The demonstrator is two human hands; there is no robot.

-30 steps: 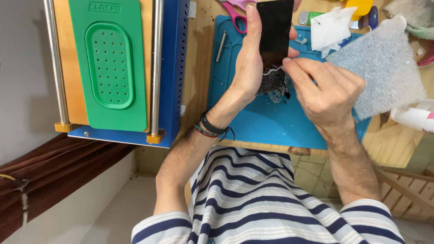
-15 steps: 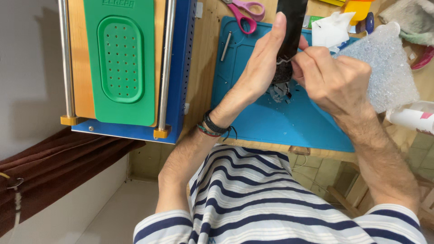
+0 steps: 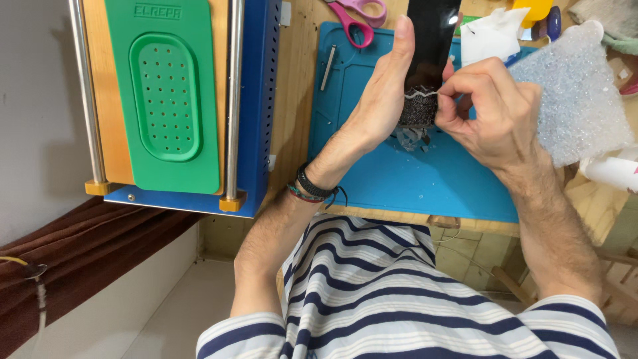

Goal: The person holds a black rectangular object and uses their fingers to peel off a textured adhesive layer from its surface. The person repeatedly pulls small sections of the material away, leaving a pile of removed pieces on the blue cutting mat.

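On the tabletop (image 3: 292, 100) a mat (image 3: 412, 186) lies right of a pad-topped machine (image 3: 166, 100), scissors (image 3: 359, 16) sit at the mat's far edge, bubble wrap (image 3: 578, 100) lies at its right, and the glass panel (image 3: 428, 46) stands over it between both hands.

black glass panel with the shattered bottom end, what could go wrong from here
1. The right hand picks bare-fingered at the crazed lower end of the black glass panel; a splinter could cut a fingertip.
2. Loose shards already lie on the blue mat under the hands, and more may drop toward the person's lap.
3. The left hand holds the panel only along one edge, so prying pressure could spread the cracks upward.
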